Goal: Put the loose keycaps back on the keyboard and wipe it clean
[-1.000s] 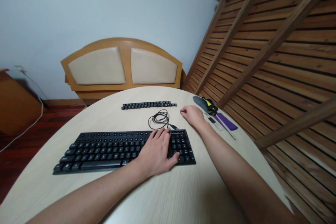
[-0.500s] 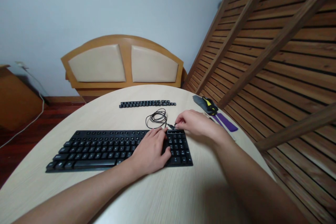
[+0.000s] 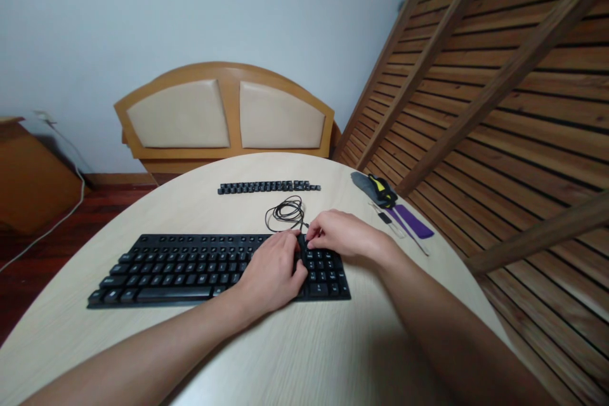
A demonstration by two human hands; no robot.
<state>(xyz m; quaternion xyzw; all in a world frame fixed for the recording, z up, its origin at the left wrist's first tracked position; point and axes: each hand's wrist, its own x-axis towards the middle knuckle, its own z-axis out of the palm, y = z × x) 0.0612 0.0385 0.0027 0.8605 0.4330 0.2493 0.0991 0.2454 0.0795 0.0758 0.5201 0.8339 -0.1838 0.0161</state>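
Observation:
A black keyboard (image 3: 185,266) lies flat across the table in front of me. My left hand (image 3: 273,269) rests over its right part, fingers curled round what looks like the dark plug (image 3: 302,246) of the black cable. My right hand (image 3: 335,233) is beside it above the top of the number keys, thumb and fingertips pinched together close to the plug. What lies between those right fingertips is hidden. The coiled black cable (image 3: 285,210) lies just behind the keyboard, its end running up to my hands.
Loose black keycaps (image 3: 257,187) stand in rows farther back on the round table (image 3: 181,209). At the right edge lie a grey-and-black item with yellow (image 3: 380,190), a purple strip (image 3: 413,222) and thin metal tools (image 3: 390,222). Wooden slats (image 3: 476,108) lean at the right.
My right hand has moved left and slightly toward me, up against my left hand. The cable's plug has come from behind the keyboard to between my hands. My left fingers have curled in.

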